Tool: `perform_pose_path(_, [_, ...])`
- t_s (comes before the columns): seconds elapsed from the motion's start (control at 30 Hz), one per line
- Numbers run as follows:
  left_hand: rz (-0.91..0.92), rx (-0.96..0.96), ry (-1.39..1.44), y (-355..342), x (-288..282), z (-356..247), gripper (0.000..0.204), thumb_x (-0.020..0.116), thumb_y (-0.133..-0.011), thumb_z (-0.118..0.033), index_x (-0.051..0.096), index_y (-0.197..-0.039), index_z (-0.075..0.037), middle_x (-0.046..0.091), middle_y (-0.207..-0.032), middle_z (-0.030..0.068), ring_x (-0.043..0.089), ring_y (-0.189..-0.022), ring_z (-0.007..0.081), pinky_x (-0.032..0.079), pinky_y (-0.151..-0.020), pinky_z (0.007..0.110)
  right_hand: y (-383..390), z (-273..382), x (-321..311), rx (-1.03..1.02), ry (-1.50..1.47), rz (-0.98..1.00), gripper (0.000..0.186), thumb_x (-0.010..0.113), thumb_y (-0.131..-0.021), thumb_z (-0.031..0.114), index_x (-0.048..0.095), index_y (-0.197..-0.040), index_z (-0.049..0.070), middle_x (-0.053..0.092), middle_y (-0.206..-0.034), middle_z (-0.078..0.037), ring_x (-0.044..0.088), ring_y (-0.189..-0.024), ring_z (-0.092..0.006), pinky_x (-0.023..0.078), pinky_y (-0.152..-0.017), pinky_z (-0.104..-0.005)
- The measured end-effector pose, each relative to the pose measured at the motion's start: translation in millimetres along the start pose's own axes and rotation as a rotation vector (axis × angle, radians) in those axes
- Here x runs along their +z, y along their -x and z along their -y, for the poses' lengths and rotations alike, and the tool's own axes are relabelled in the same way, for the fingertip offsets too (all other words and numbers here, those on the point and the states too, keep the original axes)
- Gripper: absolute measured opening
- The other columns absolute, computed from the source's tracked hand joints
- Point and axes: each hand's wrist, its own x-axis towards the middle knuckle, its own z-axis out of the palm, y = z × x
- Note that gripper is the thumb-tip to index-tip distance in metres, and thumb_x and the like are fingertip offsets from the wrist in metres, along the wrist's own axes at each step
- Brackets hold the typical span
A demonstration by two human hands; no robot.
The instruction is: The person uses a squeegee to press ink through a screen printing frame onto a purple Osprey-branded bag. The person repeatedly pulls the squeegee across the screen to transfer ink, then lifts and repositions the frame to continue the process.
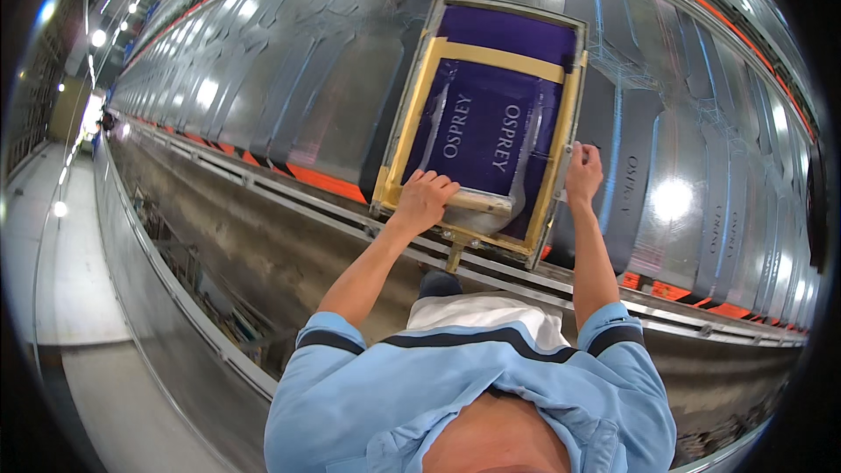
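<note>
A screen-printing frame (574, 105) lies on the long printing table, its purple mesh (504, 74) bordered with yellowish tape and showing pale lettering. Near the frame's front end, a squeegee (480, 202) with a light wooden handle rests crosswise on the mesh. My left hand (424, 201) is closed over the left end of that handle. At the frame's right side, my right hand (583, 173) has its fingers curled against the outer edge. Streaks of wet-looking ink run along both sides of the mesh.
Grey fabric pieces (629, 201) lie in rows along the table (674, 201), those at right bearing printed letters. A metal rail (333, 221) and orange-black striping follow its near edge. A walkway (96, 271) runs at far left behind a low metal side wall (166, 289).
</note>
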Motion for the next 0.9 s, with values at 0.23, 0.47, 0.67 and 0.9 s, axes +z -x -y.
perform_pose_path(0.23, [-0.108, 0.169, 0.058, -25.6, -22.0, 20.6, 0.032, 0.067, -0.071, 0.007, 0.075, -0.098, -0.009, 0.074, -0.101, 0.0046, 0.065, -0.104, 0.0242, 0.042, -0.099, 0.039, -3.3, 3.1, 1.1, -0.084, 0.014, -0.048, 0.034, 0.064, -0.098, 0.036, 0.068, -0.104, 0.003, 0.071, -0.090, -0.016, 0.069, -0.083, -0.0316, 0.052, -0.080, -0.0411])
perform_pose_path(0.47, [0.077, 0.648, 0.170, -112.8, -29.8, 2.8, 0.027, 0.073, -0.069, 0.003, 0.076, -0.093, -0.009, 0.075, -0.107, -0.0013, 0.058, -0.125, 0.0237, 0.037, -0.113, 0.041, -4.6, 6.8, 4.0, -0.024, 0.030, -0.062, 0.030, 0.064, -0.098, 0.034, 0.068, -0.104, 0.005, 0.071, -0.085, -0.021, 0.070, -0.081, -0.0401, 0.052, -0.076, -0.0460])
perform_pose_path(0.67, [0.276, 0.982, 0.166, -173.7, 9.1, -28.3, 0.032, 0.073, -0.074, 0.000, 0.077, -0.100, -0.019, 0.073, -0.114, -0.0093, 0.050, -0.137, 0.0215, 0.033, -0.115, 0.042, -2.3, 9.5, 7.8, 0.074, 0.051, -0.049, 0.030, 0.064, -0.098, 0.035, 0.067, -0.104, 0.006, 0.071, -0.086, -0.022, 0.070, -0.083, -0.0399, 0.053, -0.078, -0.0462])
perform_pose_path(0.9, [0.340, 0.913, 0.148, -164.5, 1.6, 6.0, 0.031, 0.074, -0.075, -0.002, 0.078, -0.100, -0.021, 0.073, -0.113, -0.0109, 0.051, -0.136, 0.0205, 0.031, -0.114, 0.041, -5.8, 3.5, 11.6, 0.052, 0.120, -0.045, 0.033, 0.062, -0.098, 0.038, 0.068, -0.107, 0.006, 0.071, -0.089, -0.023, 0.070, -0.086, -0.0420, 0.053, -0.080, -0.0470])
